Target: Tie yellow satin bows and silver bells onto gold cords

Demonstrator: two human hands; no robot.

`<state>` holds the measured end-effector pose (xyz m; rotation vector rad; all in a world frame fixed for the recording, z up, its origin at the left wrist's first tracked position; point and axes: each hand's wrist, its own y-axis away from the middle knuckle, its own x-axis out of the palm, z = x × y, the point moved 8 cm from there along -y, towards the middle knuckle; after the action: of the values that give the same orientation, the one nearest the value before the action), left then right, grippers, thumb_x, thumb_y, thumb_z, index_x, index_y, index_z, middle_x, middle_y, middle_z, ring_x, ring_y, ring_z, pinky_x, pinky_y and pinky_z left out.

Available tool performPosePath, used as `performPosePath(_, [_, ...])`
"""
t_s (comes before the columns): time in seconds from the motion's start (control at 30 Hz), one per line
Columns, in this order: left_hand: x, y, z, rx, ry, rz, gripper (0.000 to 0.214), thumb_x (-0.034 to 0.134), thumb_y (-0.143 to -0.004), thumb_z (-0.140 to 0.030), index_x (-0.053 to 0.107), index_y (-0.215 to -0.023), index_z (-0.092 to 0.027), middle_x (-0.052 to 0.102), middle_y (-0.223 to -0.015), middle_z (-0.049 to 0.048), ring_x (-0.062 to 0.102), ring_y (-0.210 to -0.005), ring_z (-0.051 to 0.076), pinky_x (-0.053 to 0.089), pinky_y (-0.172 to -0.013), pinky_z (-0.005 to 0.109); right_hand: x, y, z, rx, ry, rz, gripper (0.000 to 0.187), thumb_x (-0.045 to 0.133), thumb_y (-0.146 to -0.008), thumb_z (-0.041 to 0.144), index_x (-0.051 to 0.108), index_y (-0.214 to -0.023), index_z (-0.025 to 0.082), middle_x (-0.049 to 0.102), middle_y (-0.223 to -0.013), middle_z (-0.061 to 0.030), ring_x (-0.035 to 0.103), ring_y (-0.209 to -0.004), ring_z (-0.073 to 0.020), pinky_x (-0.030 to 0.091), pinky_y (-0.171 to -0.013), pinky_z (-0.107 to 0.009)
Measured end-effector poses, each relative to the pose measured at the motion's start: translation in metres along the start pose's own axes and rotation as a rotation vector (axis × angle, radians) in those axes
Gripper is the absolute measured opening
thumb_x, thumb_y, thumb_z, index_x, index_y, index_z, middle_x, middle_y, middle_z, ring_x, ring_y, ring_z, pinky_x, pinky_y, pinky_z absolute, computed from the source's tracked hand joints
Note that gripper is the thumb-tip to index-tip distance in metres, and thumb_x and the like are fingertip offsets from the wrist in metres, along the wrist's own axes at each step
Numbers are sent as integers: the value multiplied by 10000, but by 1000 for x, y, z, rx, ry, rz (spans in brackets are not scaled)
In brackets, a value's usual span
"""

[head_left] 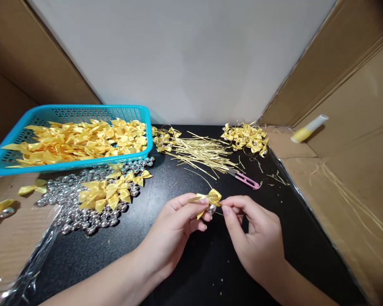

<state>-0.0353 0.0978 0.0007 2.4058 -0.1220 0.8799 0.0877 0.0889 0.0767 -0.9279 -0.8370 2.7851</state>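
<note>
Between thumb and fingers my left hand (181, 219) pinches a yellow ribbon bow (215, 194), along with some gold strands. A silver bell-like bead (212, 209) hangs at the bow, and a thin gold tie curves up and away behind it. My right hand (257, 233) is closed in a pinch at the bow's right side, thumb against forefinger. What sits between those fingertips is too small to make out, though a thin strand shows just below them. Both hands are held over the black table (140, 259).
At left stands a blue basket (149, 123) full of yellow bows. Silver beads (83, 208) with loose bows (105, 193) lie before it. Gold ties (204, 153), pink thread snips (247, 180) and finished-looking bows (247, 136) lie behind my hands. Cardboard walls (354, 93) flank the table.
</note>
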Motion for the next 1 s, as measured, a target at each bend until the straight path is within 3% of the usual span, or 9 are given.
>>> performPosePath(1.0, [-2, -1, 2, 2, -39, -11, 54, 762, -678, -189, 729, -681, -146, 650, -630, 0, 563, -583, 68, 433, -510, 137, 0, 1, 1, -23, 42, 3, 136, 528, -838, 65, 596, -765, 157, 500, -566, 40, 446, -483, -65, 394, -492, -173])
